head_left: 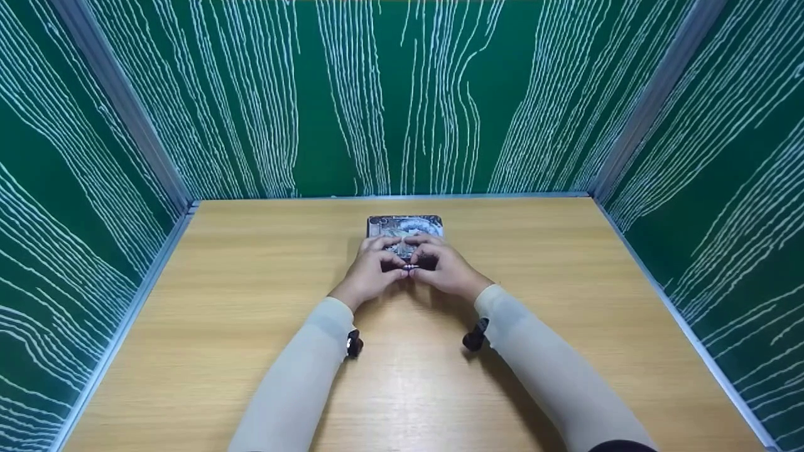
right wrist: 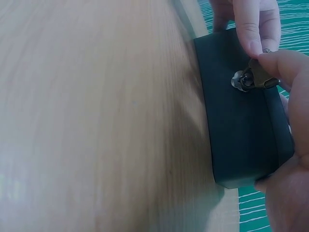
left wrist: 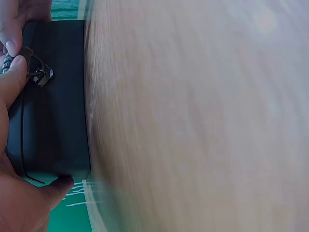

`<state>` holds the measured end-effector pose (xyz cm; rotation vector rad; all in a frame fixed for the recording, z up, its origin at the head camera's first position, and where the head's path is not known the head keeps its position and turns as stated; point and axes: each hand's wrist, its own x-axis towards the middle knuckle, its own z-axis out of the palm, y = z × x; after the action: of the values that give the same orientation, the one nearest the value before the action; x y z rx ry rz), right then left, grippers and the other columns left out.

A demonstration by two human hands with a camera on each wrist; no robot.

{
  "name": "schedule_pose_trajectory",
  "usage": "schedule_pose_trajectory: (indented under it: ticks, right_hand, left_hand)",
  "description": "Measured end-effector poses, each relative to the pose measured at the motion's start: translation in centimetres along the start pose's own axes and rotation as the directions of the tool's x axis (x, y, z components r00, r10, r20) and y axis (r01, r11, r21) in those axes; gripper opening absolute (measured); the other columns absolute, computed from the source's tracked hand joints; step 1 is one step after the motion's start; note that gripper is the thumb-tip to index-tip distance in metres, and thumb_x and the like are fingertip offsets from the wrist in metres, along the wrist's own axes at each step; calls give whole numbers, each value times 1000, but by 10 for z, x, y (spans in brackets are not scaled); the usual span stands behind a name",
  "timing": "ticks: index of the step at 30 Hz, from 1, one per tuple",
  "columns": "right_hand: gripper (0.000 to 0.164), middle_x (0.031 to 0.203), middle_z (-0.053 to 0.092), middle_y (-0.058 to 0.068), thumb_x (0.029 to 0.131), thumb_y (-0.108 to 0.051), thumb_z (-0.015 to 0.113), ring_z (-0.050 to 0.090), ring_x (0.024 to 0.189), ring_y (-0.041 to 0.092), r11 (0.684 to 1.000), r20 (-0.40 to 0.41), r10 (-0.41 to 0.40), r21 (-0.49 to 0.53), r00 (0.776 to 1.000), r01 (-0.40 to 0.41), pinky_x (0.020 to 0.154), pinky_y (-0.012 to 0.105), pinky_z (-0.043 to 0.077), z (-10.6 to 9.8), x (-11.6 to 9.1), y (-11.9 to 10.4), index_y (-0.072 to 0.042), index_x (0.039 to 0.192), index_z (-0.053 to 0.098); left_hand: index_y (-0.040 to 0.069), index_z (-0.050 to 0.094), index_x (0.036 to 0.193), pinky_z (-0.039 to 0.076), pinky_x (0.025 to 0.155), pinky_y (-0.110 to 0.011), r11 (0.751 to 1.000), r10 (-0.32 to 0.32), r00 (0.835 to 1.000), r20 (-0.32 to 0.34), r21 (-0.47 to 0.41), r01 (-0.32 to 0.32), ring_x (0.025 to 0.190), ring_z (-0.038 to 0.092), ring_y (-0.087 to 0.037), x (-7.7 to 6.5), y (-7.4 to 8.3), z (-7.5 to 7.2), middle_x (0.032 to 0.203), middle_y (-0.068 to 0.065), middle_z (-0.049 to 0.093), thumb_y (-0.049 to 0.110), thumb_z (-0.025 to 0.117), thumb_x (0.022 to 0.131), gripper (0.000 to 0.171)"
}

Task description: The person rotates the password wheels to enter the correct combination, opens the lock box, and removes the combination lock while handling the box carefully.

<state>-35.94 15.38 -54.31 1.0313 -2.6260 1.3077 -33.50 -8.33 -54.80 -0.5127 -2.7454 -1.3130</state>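
A dark box (head_left: 408,225) with a pictured lid stands on the table; its plain front wall (left wrist: 55,125) shows in the left wrist view. On that front is a bronze metal latch (right wrist: 261,79), beside it a small combination lock (head_left: 410,267) with ribbed rings. My left hand (head_left: 369,271) pinches one end of the lock between thumb and index finger, its other fingers lying along the box's left side. From the other side my right hand (head_left: 447,270) pinches the lock in the same way, other fingers at the box. The fingertips hide part of the lock.
The wooden table (head_left: 251,270) reaches to green walls (head_left: 308,125) with white wavy lines at the back and sides. Grey metal posts (head_left: 125,94) stand at the back corners. A small black device (head_left: 475,336) sits at each wrist.
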Motion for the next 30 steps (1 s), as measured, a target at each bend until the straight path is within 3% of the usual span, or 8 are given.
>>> schedule_pose_trajectory:
  ticks: [6,15,20,30]
  right_hand:
    - [7,167,62,11,98,-9,83,46,164,41,1000,2,15,19,1000,-15,142,63,26,0,0,0,-10,104,78]
    - [18,167,62,10,96,-7,87,47,164,40,1000,-8,-1,12,1000,1,142,63,26,0,-1,2,-12,110,77]
    - [15,168,60,7,98,-9,87,45,165,37,1000,3,16,-4,1000,-16,143,61,24,0,-1,3,-13,108,76]
    - [8,166,63,11,99,-9,84,46,164,41,1000,-1,3,21,1000,-3,142,63,25,0,0,1,-10,105,78]
  left_hand:
    - [21,90,106,18,146,-56,1000,-1,1000,5,5,1,175,24,-34,0,0,0,174,3,55,20,88,100,6]
    - [21,90,106,17,145,-57,1000,-2,1000,5,15,2,174,24,-34,0,0,0,174,4,55,22,89,99,7]
    - [21,90,106,18,145,-58,1000,-6,1000,5,16,6,174,24,-34,1,0,0,174,4,55,23,90,99,8]
    - [21,90,108,20,145,-54,1000,15,1000,1,17,-15,172,27,-32,1,-1,0,173,2,56,22,89,100,9]
